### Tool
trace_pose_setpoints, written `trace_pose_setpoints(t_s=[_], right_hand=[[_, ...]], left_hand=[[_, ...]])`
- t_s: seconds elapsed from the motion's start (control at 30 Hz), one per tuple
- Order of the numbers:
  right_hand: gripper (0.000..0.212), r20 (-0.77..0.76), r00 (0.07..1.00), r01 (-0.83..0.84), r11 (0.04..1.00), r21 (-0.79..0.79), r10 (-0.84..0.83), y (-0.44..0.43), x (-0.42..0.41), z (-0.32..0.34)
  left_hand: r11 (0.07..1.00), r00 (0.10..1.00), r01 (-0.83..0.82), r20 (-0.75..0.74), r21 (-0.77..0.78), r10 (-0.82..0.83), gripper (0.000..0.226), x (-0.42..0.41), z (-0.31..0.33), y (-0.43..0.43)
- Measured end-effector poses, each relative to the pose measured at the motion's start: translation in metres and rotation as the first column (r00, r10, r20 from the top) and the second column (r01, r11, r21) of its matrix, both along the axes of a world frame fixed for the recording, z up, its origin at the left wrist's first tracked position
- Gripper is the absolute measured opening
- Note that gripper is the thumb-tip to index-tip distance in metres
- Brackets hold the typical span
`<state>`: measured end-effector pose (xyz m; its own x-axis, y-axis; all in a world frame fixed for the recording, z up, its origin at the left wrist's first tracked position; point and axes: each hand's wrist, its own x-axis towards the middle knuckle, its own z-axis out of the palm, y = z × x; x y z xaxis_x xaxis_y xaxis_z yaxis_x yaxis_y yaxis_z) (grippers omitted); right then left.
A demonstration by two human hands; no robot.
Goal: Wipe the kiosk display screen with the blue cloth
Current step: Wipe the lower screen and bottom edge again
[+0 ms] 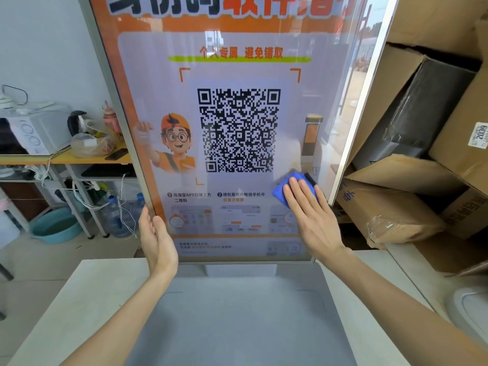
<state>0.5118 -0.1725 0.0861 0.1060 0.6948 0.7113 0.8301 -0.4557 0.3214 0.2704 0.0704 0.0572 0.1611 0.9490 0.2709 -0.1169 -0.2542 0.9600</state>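
The kiosk display screen point(237, 62) stands upright in front of me, tall, with an orange poster, a cartoon figure and a large QR code. My right hand point(313, 215) lies flat on the lower right of the glass, fingers spread over the blue cloth point(284, 190), which it presses against the screen. Only the cloth's upper and left edges show past the fingers. My left hand point(157, 237) grips the screen's metal frame at its lower left edge, thumb on the front.
Stacked cardboard boxes point(412, 165) crowd the right side of the kiosk. A shelf point(66, 158) on the left carries a kettle, a microwave and bags; water bottles and a teal basin point(54, 225) sit on the floor. The kiosk's grey base point(237, 313) lies below my arms.
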Motion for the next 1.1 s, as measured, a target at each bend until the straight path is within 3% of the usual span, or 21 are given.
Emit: trace_pose_setpoints(t_s=[0.1,0.2,0.3,0.4,0.63,0.73,0.83,0.97,1.1], right_hand=[[0.095,0.003,0.999,-0.039,0.999,0.029,0.039,0.01,-0.004,0.003],[0.112,0.06,0.998,-0.029,0.996,-0.081,0.034,0.001,-0.001,-0.02],[0.112,0.119,0.992,-0.021,0.975,-0.221,0.048,-0.011,-0.001,-0.042],[0.111,0.114,0.993,-0.006,0.966,-0.26,0.037,-0.015,-0.004,-0.042],[0.095,-0.03,0.999,-0.042,0.999,0.029,0.043,0.02,-0.019,0.017],[0.095,-0.043,0.996,-0.07,0.996,0.063,0.072,0.032,-0.027,0.018],[0.103,0.008,0.998,-0.066,0.997,-0.04,0.066,0.03,-0.031,-0.007],[0.083,0.088,0.992,-0.071,0.967,-0.246,0.095,0.022,-0.041,-0.039],[0.081,0.037,0.997,-0.06,0.978,-0.2,0.069,0.034,-0.05,-0.024]], left_hand=[[1.0,1.0,0.001,-0.003,-0.001,-0.001,0.049,-0.001,0.0,0.001],[1.0,1.0,-0.002,-0.007,-0.005,0.002,0.049,-0.001,-0.001,0.001],[1.0,1.0,0.0,-0.003,-0.009,0.0,0.048,-0.002,0.0,0.0],[1.0,1.0,0.002,0.004,-0.001,-0.002,0.047,-0.003,0.001,0.0],[1.0,1.0,0.0,0.02,-0.013,0.0,0.047,-0.005,0.003,-0.001],[1.0,0.999,-0.003,0.032,-0.009,0.003,0.047,-0.005,0.002,-0.001],[1.0,0.999,-0.004,0.048,-0.019,0.005,0.047,-0.007,0.004,0.001],[1.0,0.999,-0.006,0.045,-0.021,0.006,0.044,-0.012,0.004,0.007],[1.0,0.999,0.006,0.038,-0.018,-0.006,0.044,-0.014,0.0,0.013]])
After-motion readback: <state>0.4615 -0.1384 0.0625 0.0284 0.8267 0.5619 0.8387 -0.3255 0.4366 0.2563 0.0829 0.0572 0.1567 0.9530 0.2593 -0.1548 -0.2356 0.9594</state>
